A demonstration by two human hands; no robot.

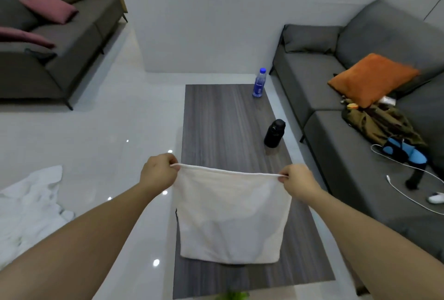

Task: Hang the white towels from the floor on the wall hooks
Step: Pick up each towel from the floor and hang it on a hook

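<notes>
A white towel [230, 215] hangs spread flat in front of me, above the dark wooden table [216, 117]. My left hand [158, 172] pinches its top left corner. My right hand [298, 183] pinches its top right corner, and the top edge is stretched taut between them. Another white towel [28, 206] lies crumpled on the glossy floor at the lower left. No wall hooks are in view.
A clear water bottle [259, 83] and a black bottle [274, 133] stand on the table's right side. A grey sofa [336, 131] with an orange cushion, bag and cable is at the right. Another sofa [60, 42] is at the far left. A white counter [204, 32] stands behind.
</notes>
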